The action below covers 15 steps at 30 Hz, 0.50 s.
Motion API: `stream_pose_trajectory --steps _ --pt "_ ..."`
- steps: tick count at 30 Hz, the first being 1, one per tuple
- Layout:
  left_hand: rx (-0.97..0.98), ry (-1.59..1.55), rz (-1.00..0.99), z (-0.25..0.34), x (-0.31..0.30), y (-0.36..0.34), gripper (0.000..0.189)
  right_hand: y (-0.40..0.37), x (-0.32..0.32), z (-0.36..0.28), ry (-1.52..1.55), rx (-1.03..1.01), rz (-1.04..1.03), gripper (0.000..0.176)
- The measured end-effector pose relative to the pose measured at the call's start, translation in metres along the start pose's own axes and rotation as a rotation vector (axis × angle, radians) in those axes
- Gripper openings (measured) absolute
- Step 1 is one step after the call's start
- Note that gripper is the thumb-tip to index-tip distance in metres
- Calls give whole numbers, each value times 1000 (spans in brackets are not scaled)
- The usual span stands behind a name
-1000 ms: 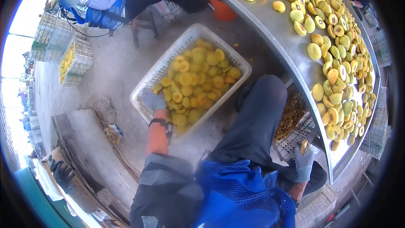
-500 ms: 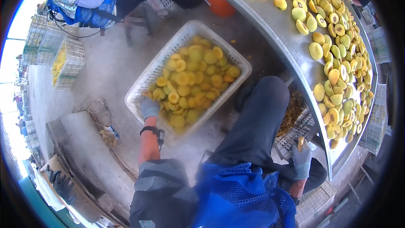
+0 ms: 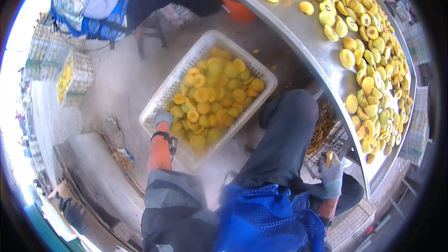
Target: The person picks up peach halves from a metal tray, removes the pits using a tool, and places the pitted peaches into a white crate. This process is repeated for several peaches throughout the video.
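Note:
My left hand, in a grey glove, is at the left corner of a white plastic crate, against the fruit. Its fingers are hidden at the crate's edge. Many halved yellow-green fruits fill the crate, which stands on the floor. My right hand, also gloved in grey, is closed around a small tool with a light brown handle, beside the metal table's edge. More halved fruits lie piled on the metal table, some with dark pits showing.
Another person sits at the upper left, near an orange bucket. A fruit-filled crate stands at the left. Dark gloves lie at the lower left. Under the table is a crate of brown scraps.
My left hand has moved slightly up and left at the crate's corner, and fewer of its fingers show. The right hand still holds the tool. The view has shifted a little.

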<state>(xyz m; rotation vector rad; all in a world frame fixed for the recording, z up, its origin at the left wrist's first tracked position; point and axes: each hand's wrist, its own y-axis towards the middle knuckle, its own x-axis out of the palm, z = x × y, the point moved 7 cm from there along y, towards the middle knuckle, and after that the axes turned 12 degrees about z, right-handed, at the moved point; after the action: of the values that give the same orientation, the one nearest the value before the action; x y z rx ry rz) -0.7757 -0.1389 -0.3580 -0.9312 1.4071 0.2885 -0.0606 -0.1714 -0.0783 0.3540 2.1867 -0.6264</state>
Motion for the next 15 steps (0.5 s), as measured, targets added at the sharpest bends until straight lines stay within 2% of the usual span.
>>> stream_pose_trajectory --steps 1,3,5,7,10,13,15 --pt "-44 -42 10 3 -12 -8 41 -1 -7 -3 -32 -32 27 25" --pt "75 142 27 51 -49 -49 43 -3 -17 -1 -64 -66 71 22" --pt "172 64 230 76 -55 -66 42 -4 -22 4 -58 -81 100 18" --pt "254 -282 628 83 -50 -69 42 -2 -20 13 -9 -11 64 24" --pt "142 -381 532 124 -84 -65 53 -2 -20 0 -38 -24 32 26" --pt "-43 -535 481 145 -67 -21 63 1 -13 -1 -43 -121 48 23" --pt "-141 -540 337 158 -53 6 71 3 -11 6 -69 -129 64 22"
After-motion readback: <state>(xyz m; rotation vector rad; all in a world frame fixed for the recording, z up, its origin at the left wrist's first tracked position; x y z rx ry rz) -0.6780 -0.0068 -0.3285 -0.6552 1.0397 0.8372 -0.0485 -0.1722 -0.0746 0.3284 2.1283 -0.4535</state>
